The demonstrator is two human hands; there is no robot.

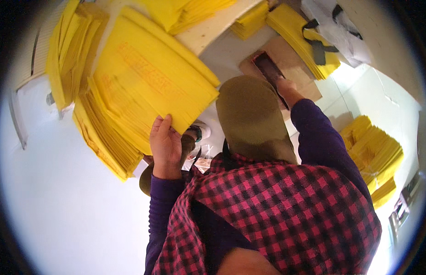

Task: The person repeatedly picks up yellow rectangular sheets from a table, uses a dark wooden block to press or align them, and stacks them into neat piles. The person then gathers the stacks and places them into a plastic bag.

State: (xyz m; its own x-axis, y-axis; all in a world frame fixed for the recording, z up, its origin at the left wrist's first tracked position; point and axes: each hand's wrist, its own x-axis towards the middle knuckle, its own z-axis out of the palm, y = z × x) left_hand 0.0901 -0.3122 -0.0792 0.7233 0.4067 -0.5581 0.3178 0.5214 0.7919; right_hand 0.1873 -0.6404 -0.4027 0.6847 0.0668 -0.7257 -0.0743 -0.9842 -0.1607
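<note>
A stack of yellow folded sheets (139,78), perhaps cloth or paper bags, lies at the upper left, with faint red print on its top sheet. My left hand (165,142) has its thumb and fingers closed on the near edge of that top sheet. Out to the right, my right hand (285,87) grips the near end of a long dark rectangular block (268,68) with reddish edges. The block is over a brown board (309,85); whether they touch, I cannot tell. My fingers partly hide its near end.
More yellow stacks stand at the far left (71,55), the top right (304,41) and the right (373,151). A white bag with black straps (336,32) lies beside the top-right stack. My olive-brown covered knee (252,114) rises between my hands.
</note>
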